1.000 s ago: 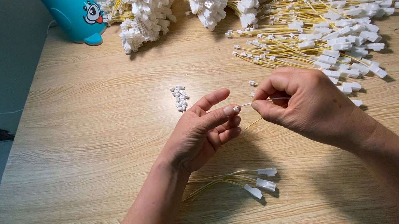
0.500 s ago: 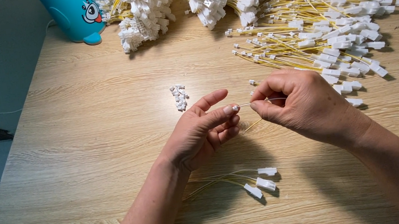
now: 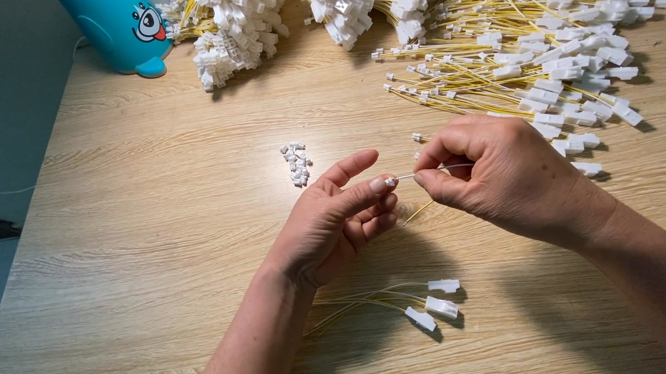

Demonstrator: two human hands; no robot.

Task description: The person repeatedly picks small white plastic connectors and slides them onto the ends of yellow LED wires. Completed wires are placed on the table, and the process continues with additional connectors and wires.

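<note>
In the head view, the left hand (image 3: 331,226) pinches a tiny white cap (image 3: 390,181) between thumb and forefinger, while the right hand (image 3: 500,176) has its fingers closed on a thin yellow wire (image 3: 431,171) whose tip meets that cap, both held just above the wooden counter (image 3: 134,249). The step in hand looks like fitting cap to wire end, which calls for fine alignment. A small cluster of white caps (image 3: 295,163) lies near the left hand, three finished leads (image 3: 426,303) rest under the wrists, and a loose heap of yellow wires (image 3: 546,49) lies beyond the right hand.
</note>
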